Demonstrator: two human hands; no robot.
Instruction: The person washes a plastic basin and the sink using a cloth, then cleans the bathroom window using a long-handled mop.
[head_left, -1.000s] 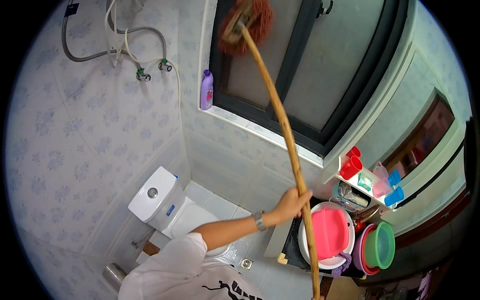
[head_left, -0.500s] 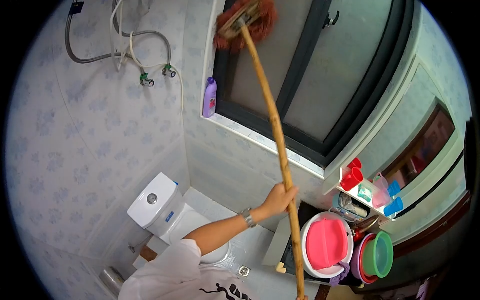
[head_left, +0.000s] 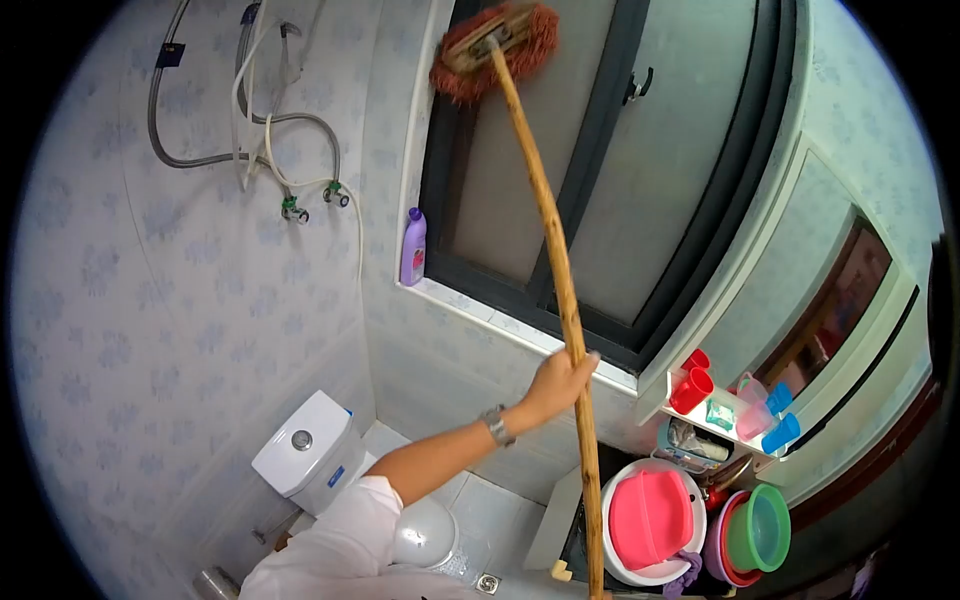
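My left hand, with a metal watch on the wrist, is closed around the long wooden handle of a mop. The mop's reddish string head is raised against the upper left part of the dark-framed window. The handle slants down past my hand and leaves the picture at the bottom edge. My right hand cannot be made out there. A purple bottle stands on the sill, below the mop head.
A white toilet is at the lower left, near a floor drain. Hoses hang on the left wall. At the right are a basin with a pink tub, a green basin, and a shelf with cups under a mirror.
The view has tilted upward, so window, bottle and toilet sit lower in the picture. The mop head has shifted slightly left across the window, and my left hand has kept its hold on the handle.
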